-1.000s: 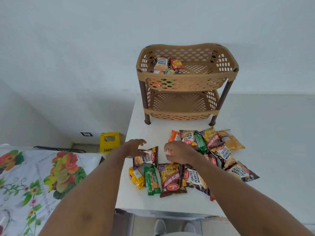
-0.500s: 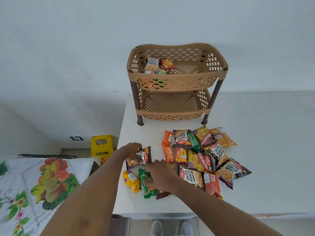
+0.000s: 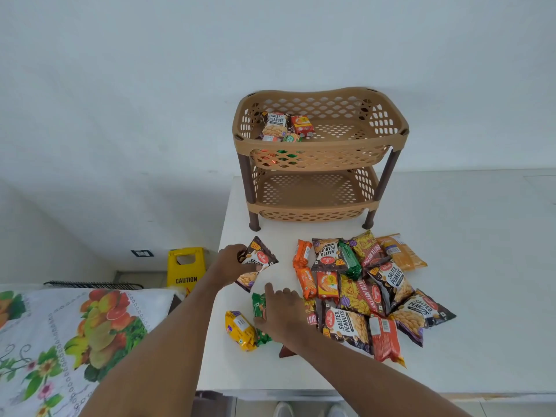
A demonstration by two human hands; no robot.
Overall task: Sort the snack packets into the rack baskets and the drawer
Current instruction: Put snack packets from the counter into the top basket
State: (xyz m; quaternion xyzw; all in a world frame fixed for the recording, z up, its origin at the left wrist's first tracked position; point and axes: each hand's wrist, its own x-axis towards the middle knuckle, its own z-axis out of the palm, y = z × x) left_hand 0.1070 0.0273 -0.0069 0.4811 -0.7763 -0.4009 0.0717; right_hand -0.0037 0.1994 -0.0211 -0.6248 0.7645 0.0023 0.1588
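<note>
**Left grip** (image 3: 230, 264): narrow, with fingers and thumb curled round the left edge of a dark salted-peanuts packet (image 3: 258, 261). The packet is tilted, its printed face towards the camera, near the left edge of the bench (image 3: 469, 236). Whether it is clear of the surface cannot be told.

**Right grip** (image 3: 282, 314): palm down, fingers pointing away from the person. It lies over a green packet (image 3: 258, 305) and covers most of it. The thumb lies along the packet's near side, but whether the packet is grasped or merely pressed cannot be told.

**Near the right grip:** a yellow packet (image 3: 240, 330) lies just left of the green packet, touching it. A dark brown packet corner (image 3: 285, 352) shows under the right wrist.

**Pile:** to the right of the right grip, a loose pile of packets (image 3: 365, 291) covers the middle of the bench. It includes salted peanuts, orange biscuit packs, a green pack and yellow-and-maroon bags.

**Rack:** behind the pile, at the back left of the bench, stands the two-tier tan rack (image 3: 382, 188) on dark brown legs. Its upper basket (image 3: 319, 145) holds several packets in its left half, among them a salted-peanuts bag (image 3: 275, 124) and a red-orange pack (image 3: 301, 124). The lower basket (image 3: 313, 206) sits directly beneath.

**Off the bench, left:** a yellow caution sign (image 3: 186, 266) stands on the floor, and a fruit-printed cloth (image 3: 60, 341) lies nearer the camera.
</note>
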